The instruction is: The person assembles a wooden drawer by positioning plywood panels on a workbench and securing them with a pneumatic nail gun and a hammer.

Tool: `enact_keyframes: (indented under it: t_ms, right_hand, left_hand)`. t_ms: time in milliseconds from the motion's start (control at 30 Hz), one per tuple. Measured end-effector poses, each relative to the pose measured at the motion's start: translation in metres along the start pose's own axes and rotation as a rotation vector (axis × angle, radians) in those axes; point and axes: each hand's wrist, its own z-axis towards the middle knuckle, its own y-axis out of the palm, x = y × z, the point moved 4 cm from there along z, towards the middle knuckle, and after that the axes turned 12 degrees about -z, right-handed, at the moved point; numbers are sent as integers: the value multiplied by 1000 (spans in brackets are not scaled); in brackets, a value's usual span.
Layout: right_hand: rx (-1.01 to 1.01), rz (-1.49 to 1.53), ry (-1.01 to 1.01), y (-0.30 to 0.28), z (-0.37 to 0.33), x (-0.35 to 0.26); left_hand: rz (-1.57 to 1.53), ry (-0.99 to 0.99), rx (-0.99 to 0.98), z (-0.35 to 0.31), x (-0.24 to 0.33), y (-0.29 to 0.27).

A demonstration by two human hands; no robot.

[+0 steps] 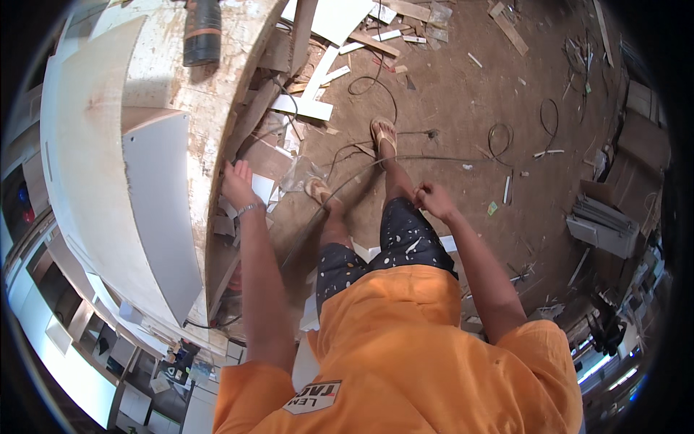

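My left hand [238, 188], a band round its wrist, is at the near side edge of the worn wooden workbench [207, 101]. Its fingers are stretched out, and I see nothing in them. Lying along the bench, to the left of this hand, is a long panel with a pale grey face [165, 210] and a rough edge. My right hand [433, 200] hangs beside my dark speckled shorts [416, 239]. Its fingers are loosely curled, with no object visible in them. A black cylindrical tool [202, 36] with an orange band rests at the bench's far end.
White and brown board offcuts [303, 107] lie in a heap beside the bench. A dark cable [419, 157] runs across the dirt floor near my feet, with loops further right. Stacked boards [601, 226] stand at the right. Shelving [108, 347] is at the lower left.
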Motion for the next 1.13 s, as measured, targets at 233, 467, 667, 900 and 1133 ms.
enact_keyframes:
  t_ms: [233,467,667,900,1133]
  right_hand:
    - [76,130,232,37,-64,67]
    - [194,270,309,45,22,131]
    - [482,461,378,53,249,209]
    - [639,826,476,57,466,330]
    - [584,1020,591,81,478,265]
  left_hand:
    - [1009,379,253,93,-35,-71]
    - [64,140,187,72,-38,-75]
    - [449,182,-78,-53,-132,-35]
    - [836,-40,-592,3,-323,-53]
    - [1047,-271,-470,-9,-342,-74]
